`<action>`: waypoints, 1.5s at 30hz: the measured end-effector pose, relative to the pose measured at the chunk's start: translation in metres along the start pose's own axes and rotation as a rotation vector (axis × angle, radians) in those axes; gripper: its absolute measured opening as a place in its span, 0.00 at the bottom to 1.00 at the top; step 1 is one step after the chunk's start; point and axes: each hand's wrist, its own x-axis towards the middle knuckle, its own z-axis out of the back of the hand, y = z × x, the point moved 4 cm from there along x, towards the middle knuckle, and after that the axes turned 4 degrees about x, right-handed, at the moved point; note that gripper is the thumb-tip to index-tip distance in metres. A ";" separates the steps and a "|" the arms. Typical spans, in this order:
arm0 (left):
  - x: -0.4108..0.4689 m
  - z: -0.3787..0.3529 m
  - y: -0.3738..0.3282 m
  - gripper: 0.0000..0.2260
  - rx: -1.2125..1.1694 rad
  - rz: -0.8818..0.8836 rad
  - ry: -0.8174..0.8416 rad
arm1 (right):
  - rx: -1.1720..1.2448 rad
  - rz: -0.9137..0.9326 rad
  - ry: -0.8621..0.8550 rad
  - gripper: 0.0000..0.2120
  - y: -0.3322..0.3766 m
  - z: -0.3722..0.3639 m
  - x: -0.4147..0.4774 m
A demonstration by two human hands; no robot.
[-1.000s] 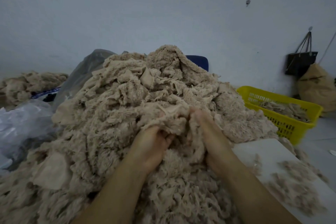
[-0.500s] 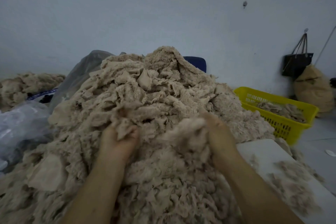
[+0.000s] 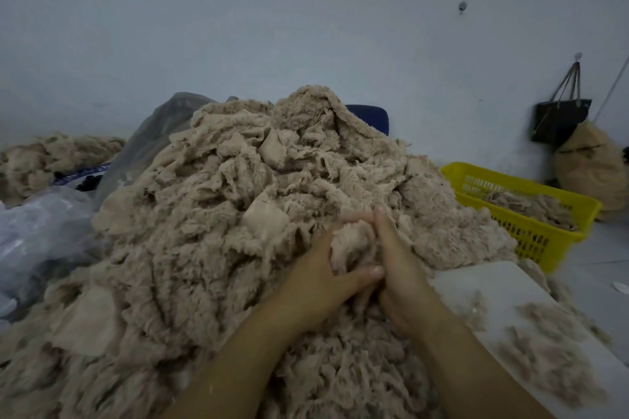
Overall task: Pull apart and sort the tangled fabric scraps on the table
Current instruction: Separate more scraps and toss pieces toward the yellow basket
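open room is only on my right: a bare strip of white table (image 3: 486,286) runs beside the right forearm, its edge slanting off to the lower right, with loose tufts (image 3: 551,354) strewn on it; past its far corner sits a yellow slotted basket (image 3: 531,238) with some scraps inside; on the left a crumpled clear plastic bag (image 3: 41,224) borders the heap; the fabric scrap pile (image 3: 221,248) fills everything else, a tall beige mound, fluffy and frayed, with smooth flat patches showing; the hands meet on its right slope; the left hand (image 3: 323,269) clasps a clump of scraps (image 3: 354,245), thumb hooked under it; the right hand (image 3: 398,269) lies against the clump's other side, and i cannot tell if its fingers hook in.
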 end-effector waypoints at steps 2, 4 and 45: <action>0.001 0.002 0.003 0.44 0.062 0.025 -0.011 | -0.025 -0.016 0.068 0.23 -0.003 -0.004 -0.002; 0.000 0.007 0.006 0.36 0.150 0.021 -0.019 | -0.015 -0.043 0.145 0.24 -0.007 -0.006 -0.002; 0.000 0.013 -0.008 0.18 0.553 -0.209 -0.238 | -0.361 0.001 0.044 0.24 -0.017 -0.003 0.006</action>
